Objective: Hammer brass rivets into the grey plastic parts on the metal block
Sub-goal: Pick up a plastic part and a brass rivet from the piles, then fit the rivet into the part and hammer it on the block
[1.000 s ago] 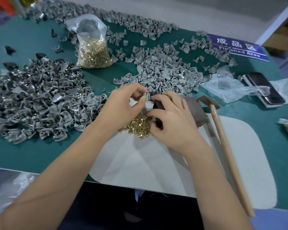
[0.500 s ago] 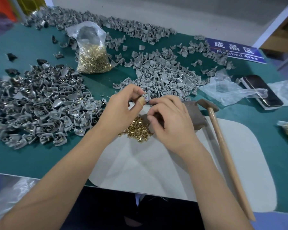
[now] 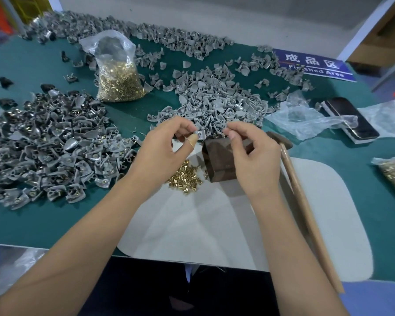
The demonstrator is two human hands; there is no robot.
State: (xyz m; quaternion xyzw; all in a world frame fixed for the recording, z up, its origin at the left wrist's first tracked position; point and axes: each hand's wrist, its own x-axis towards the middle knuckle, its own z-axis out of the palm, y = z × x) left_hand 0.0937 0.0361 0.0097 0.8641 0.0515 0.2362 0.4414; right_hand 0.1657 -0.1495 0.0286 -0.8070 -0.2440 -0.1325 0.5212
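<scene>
Green-covered table (image 3: 43, 224) with a white mat (image 3: 214, 224). Left hand (image 3: 162, 151) pinches a grey plastic part (image 3: 200, 134) just above the metal block (image 3: 219, 158); right hand (image 3: 253, 156) has fingers curled at thumb and forefinger, seemingly pinching a brass rivet, too small to confirm. Part: light, stiff, best held by its edges. Since the earlier frame the hands have separated, uncovering the block; the hammer (image 3: 306, 201) lies untouched.

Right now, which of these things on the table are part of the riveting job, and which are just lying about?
In use:
left hand holding a grey plastic part
right hand
metal block
loose brass rivets
hammer
bagged rivets
grey parts pile

Lying about:
phone
empty plastic bag
blue sign
</scene>
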